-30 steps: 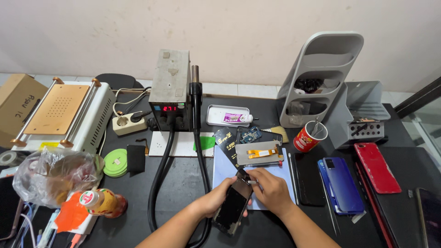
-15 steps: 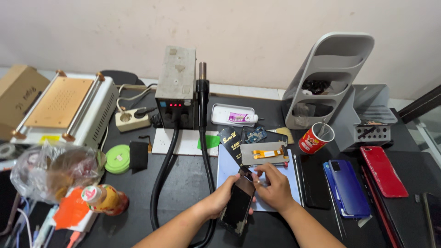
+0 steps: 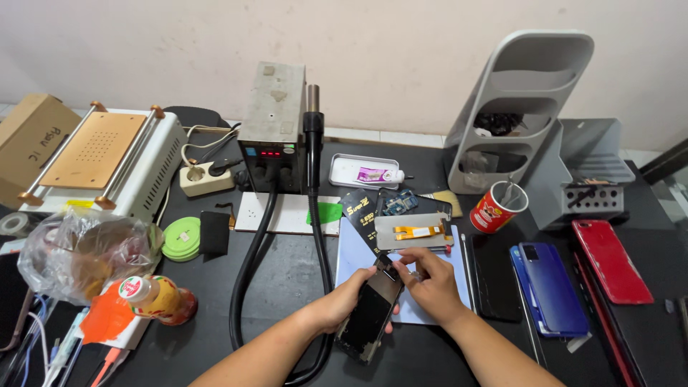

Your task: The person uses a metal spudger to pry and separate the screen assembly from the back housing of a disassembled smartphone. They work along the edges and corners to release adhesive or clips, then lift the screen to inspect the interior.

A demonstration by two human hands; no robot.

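While the dark phone (image 3: 370,313) is cradled in the left hand (image 3: 342,304) just in front of the blue mat (image 3: 358,259), its top edge is pinched by the right hand (image 3: 428,281), so the part there seemingly needs a careful lift next.

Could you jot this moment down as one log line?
left hand: holds dark phone | right hand: fingertips at phone's top edge | beside: blue phone, red can
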